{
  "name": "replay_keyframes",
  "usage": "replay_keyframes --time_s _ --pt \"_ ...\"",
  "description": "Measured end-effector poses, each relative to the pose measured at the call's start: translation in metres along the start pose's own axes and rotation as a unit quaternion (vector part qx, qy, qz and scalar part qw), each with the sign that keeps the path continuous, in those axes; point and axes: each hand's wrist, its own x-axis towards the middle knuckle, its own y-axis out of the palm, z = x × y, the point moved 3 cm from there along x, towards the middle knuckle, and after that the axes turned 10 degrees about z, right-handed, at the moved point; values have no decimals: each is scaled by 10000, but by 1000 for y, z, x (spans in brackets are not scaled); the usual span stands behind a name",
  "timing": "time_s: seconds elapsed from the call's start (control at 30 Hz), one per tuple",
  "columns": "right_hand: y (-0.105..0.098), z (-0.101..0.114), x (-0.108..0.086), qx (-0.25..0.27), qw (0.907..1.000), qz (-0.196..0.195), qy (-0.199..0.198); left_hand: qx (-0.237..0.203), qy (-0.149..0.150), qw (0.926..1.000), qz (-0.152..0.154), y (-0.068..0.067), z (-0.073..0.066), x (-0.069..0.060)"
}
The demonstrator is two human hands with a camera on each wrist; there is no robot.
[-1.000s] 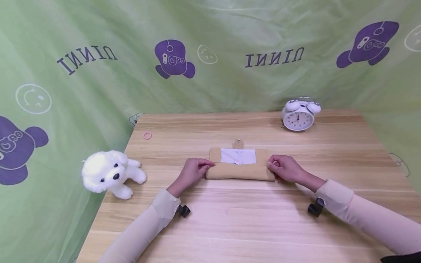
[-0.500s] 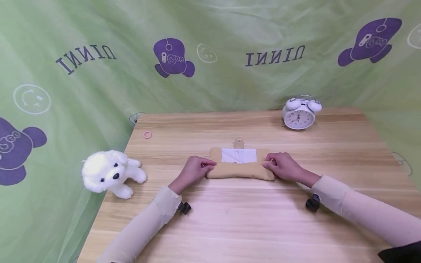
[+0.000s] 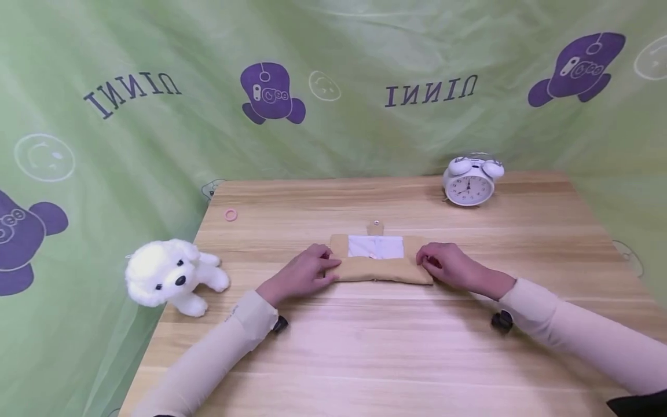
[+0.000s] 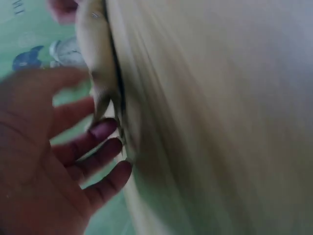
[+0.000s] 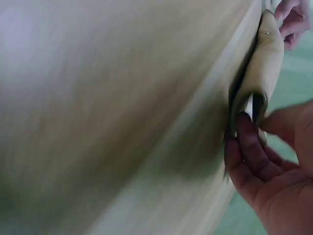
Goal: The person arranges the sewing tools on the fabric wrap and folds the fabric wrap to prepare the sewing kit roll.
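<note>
A tan fabric pouch lies in the middle of the table, its near part folded over. Above the fold shows a white panel, and a tab with a metal snap sticks out at the far edge. My left hand is at the pouch's left end, fingers spread and loosely bent; in the left wrist view its fingertips touch or nearly touch that end, and the thumb is blurred. My right hand pinches the right end; the right wrist view shows the thumb and fingers on either side of the rolled edge.
A white plush dog sits at the left table edge. Behind it lies a pink ring. A white twin-bell alarm clock stands at the back right. A green printed curtain hangs behind the wooden table.
My left hand has loosened from a pinch, its fingers spreading at the pouch's left end. The right hand has shifted slightly inward along the right end. The fold looks a little flatter.
</note>
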Motion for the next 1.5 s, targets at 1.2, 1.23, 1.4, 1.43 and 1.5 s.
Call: replay_keyframes --time_s 1.2,1.23,1.4,1.43,1.5 --pt "-5 -18 6 1412 9875 23 700 -1304 -509 9900 -148 -22 17 18" --pt "-4 -18 7 1483 9861 34 750 -1411 -598 9881 -132 -23 17 20" --pt "-3 -22 12 1609 9806 46 1116 -1873 -916 9777 -261 -21 21 23" --pt "-3 -23 14 1621 9790 51 1238 -1977 -962 9750 -311 -21 21 24" --pt "-5 -26 19 1610 9761 78 1457 -2175 -1064 9695 -393 -20 23 27"
